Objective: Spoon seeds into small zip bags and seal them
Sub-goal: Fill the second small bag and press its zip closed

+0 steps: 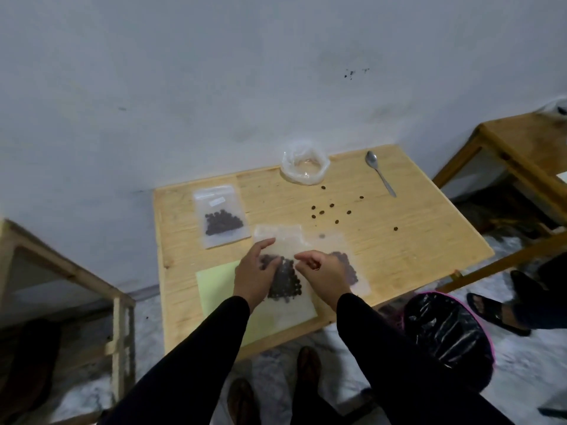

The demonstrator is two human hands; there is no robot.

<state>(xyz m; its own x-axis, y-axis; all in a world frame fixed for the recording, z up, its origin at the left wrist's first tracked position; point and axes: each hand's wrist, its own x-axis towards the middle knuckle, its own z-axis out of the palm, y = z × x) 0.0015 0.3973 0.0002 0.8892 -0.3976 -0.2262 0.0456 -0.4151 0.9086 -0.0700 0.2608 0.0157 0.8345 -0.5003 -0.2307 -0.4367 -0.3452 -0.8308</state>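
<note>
A small zip bag (283, 280) with dark seeds lies flat near the front of the wooden table (399, 246). My left hand (256, 273) rests on it with fingers fairly straight. My right hand (322, 269) hovers at the bag's right side with fingers loosely curled; whether it pinches the bag is unclear. A second bag of seeds (345, 265) lies partly under my right hand. A third filled bag (219, 216) lies at the back left. A metal spoon (380, 173) lies at the back right. Several loose seeds (331, 210) are scattered mid-table.
A crumpled clear plastic bag (305, 164) stands open at the table's back edge by the wall. A pale green sheet (221, 283) lies under the front bag. Wooden frames stand left (116, 302) and right (506, 142). A bin with a black liner (448, 332) and another person's sandalled foot (497, 311) are on the right.
</note>
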